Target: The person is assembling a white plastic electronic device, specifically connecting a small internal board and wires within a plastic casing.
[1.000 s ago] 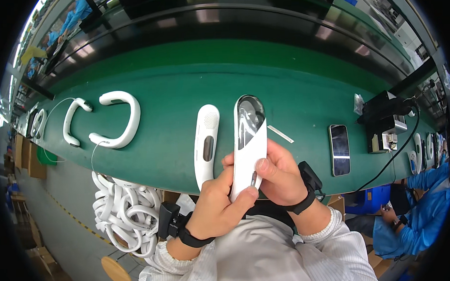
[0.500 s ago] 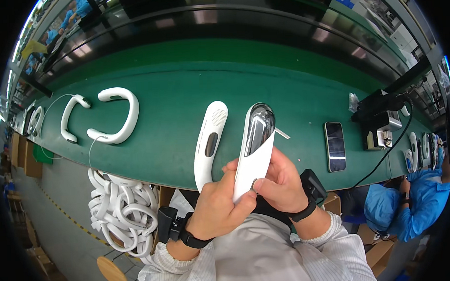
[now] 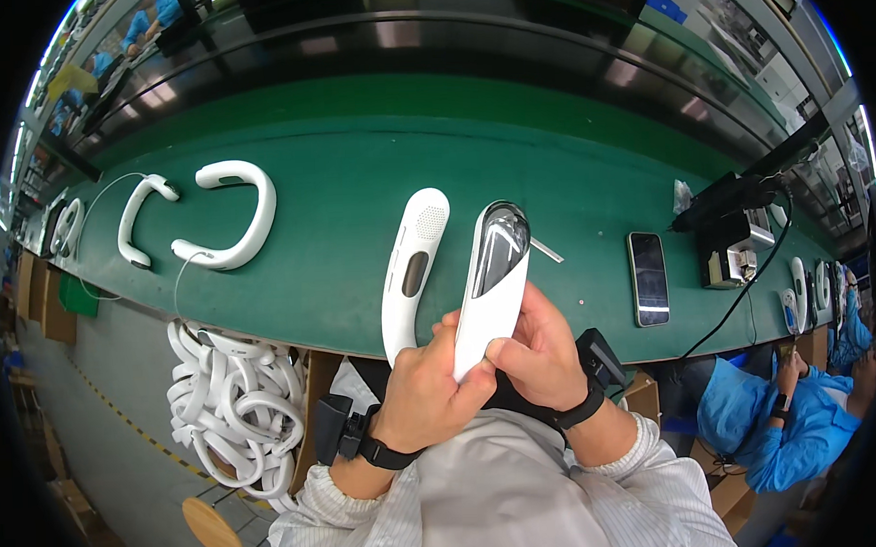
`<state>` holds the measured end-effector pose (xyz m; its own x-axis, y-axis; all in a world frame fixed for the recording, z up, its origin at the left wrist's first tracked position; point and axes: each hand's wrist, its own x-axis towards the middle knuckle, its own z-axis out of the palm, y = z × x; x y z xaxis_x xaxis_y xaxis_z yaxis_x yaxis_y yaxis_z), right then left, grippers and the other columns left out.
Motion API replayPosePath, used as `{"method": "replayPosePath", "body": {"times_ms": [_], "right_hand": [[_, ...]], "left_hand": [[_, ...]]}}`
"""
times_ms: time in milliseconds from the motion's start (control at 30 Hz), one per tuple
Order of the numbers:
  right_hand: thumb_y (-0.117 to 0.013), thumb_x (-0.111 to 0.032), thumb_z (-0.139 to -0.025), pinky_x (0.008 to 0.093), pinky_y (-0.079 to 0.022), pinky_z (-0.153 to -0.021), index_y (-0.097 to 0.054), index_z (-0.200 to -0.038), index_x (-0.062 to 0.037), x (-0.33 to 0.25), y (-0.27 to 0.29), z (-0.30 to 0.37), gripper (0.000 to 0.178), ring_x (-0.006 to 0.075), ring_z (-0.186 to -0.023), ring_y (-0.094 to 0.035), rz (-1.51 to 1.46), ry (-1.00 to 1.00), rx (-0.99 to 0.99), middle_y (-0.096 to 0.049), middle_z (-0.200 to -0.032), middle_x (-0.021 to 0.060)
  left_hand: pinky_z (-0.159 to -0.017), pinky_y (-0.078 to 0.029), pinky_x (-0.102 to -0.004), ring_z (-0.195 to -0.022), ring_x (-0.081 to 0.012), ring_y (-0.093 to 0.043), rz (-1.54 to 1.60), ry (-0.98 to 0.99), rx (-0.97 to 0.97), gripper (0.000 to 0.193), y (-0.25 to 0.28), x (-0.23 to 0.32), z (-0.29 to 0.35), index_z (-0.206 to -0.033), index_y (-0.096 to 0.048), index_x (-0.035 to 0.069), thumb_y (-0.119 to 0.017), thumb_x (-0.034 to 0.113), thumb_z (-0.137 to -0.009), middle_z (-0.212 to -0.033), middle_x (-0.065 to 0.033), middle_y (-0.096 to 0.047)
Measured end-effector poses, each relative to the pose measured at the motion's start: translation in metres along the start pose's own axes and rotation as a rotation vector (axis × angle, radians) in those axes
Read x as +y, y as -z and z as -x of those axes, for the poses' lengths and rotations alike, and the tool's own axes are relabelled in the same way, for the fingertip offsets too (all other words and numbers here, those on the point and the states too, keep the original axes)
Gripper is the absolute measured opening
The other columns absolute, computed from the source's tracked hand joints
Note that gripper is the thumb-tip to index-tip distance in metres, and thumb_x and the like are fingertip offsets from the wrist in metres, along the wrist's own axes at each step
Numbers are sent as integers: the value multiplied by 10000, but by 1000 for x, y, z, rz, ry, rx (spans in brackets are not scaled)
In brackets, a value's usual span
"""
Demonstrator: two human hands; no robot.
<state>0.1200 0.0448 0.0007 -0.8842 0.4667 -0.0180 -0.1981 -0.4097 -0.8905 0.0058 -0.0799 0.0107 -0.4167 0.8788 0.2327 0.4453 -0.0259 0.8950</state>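
Note:
Both my hands hold a long white neckband-like device (image 3: 488, 320) upright over the table's near edge; its rounded upper end has a glossy, dark see-through cover. My left hand (image 3: 431, 394) wraps its lower left side. On the lower right, my right hand (image 3: 535, 357) grips it, with the thumb pressed on the white shell. Just left stands a curved white arm (image 3: 414, 265) with a dotted grille and a dark oval inset. Its lower end passes behind my left hand, so I cannot tell whether it joins the held part.
A thin pale strip (image 3: 546, 249) lies behind the device on the green table (image 3: 329, 200). Right of it are a phone (image 3: 649, 278) and a black-and-metal fixture (image 3: 734, 249). C-shaped white bands (image 3: 262, 212) lie left, above a heap of similar ones (image 3: 235, 406). A blue-sleeved co-worker (image 3: 781, 425) sits at right.
My right thumb has shifted slightly up and left on the shell, and the device has tilted a little. The whole view has shifted slightly; the grip of both hands stays.

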Motion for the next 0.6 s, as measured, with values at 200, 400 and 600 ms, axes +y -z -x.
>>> {"method": "replayPosePath", "body": {"times_ms": [200,400,600], "right_hand": [[-618,-89,-898,481,-489,-1067,-366,-1435,36,-6,2,0,606,339,-1222,-618,80,28,-61,-624,-1290,226],[-558,-22,-886,420,-444,-1100,-350,-1466,28,-8,0,2,618,249,-1260,-573,-91,18,-95,-582,-1344,172],[-564,-52,-920,433,-466,-1082,-340,-1469,27,-4,4,-2,598,269,-1235,-599,-121,45,-108,-606,-1322,203]], "left_hand": [[-629,-556,-317,-656,-221,-713,57,35,-42,430,3,-2,5,-1246,-528,-91,-637,123,-890,-747,-94,-693],[-653,-552,-310,-666,-214,-707,72,31,-113,468,8,-3,5,-1267,-520,-92,-657,127,-876,-770,-93,-692],[-662,-533,-320,-666,-230,-679,82,56,-88,539,7,8,-1,-1266,-534,-76,-702,130,-797,-805,-113,-669]]}}
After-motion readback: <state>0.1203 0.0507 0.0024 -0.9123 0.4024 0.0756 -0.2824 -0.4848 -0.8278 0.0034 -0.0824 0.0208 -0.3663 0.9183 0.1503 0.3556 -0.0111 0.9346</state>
